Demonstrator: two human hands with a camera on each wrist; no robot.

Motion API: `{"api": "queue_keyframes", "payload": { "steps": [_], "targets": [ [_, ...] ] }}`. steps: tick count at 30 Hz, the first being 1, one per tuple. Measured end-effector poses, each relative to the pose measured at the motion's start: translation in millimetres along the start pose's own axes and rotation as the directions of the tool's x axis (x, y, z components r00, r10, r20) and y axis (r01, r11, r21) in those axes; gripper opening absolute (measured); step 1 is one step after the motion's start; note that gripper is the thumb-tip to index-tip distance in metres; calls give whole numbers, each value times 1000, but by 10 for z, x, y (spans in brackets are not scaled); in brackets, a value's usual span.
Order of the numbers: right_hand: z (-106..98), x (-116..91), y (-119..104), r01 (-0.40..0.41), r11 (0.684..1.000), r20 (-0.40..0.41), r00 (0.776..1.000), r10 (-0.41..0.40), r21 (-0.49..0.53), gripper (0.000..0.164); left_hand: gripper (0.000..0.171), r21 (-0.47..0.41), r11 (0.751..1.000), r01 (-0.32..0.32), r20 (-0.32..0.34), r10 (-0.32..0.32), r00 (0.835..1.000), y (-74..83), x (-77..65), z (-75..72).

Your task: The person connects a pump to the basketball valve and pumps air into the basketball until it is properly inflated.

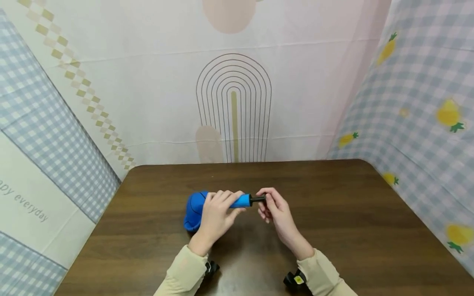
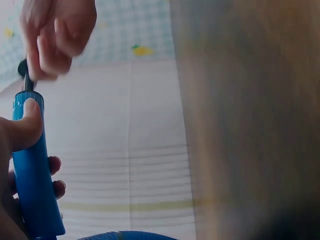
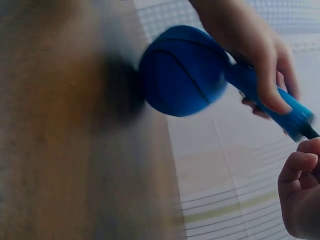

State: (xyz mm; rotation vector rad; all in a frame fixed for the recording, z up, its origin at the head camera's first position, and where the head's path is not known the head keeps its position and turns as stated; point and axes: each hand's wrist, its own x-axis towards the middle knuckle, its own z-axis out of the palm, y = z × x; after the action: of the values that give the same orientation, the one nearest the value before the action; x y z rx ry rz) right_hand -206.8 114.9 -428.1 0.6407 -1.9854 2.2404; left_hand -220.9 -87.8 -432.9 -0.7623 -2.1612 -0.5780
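Note:
A blue hand pump (image 1: 242, 200) is held roughly level above the table, its black rod (image 1: 258, 199) sticking out at the right end. My left hand (image 1: 219, 211) grips the barrel, with the thumb (image 2: 31, 117) along its side near the collar. At the rod's end, the fingers of my right hand (image 1: 275, 209) pinch the black handle (image 2: 23, 67). The other end of the pump meets a blue ball (image 3: 182, 70) with black seam lines. In the head view the ball looks dented and slack, partly hidden behind my left hand.
Underneath is a dark brown wooden table (image 1: 333, 197) with rounded far corners. A pale patterned cloth (image 1: 159, 98) hangs behind it, and a checked cloth with pineapples (image 1: 426, 123) hangs along the right side. Black wrist devices (image 1: 295, 280) sit by the cream sleeves (image 1: 187, 267).

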Motion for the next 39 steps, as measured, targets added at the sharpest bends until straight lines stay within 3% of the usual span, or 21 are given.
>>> {"api": "queue_keyframes", "payload": {
  "steps": [4,8,12,16,25,29,35,39],
  "targets": [
    [-43,5,-70,-6,998,40,999,8,-57,27,42,-31,1000,-2,19,2,1000,42,52,-1],
    [-165,41,-229,0,1000,46,999,0,-1,19,41,-46,999,27,14,-26,1000,-37,97,-68],
    [-290,42,-359,24,995,-39,999,-20,100,20,41,-43,997,69,-12,-70,997,-133,104,-132],
    [-281,38,-358,52,993,-95,995,-42,103,23,42,-48,996,73,-16,-74,997,-122,89,-118],
    [-13,7,-112,-74,997,45,996,75,-20,27,42,-29,999,31,8,-31,999,56,60,-24],
    [-65,24,-176,-62,997,41,997,64,-50,28,42,-54,998,37,16,-37,999,-17,73,-67],
    [-237,34,-347,-30,999,-65,997,32,31,26,41,-44,994,104,5,-104,995,-224,38,-149],
    [-288,13,-376,32,999,-70,997,-29,44,22,40,-67,993,94,4,-94,996,-231,8,-145]
  ]
}}
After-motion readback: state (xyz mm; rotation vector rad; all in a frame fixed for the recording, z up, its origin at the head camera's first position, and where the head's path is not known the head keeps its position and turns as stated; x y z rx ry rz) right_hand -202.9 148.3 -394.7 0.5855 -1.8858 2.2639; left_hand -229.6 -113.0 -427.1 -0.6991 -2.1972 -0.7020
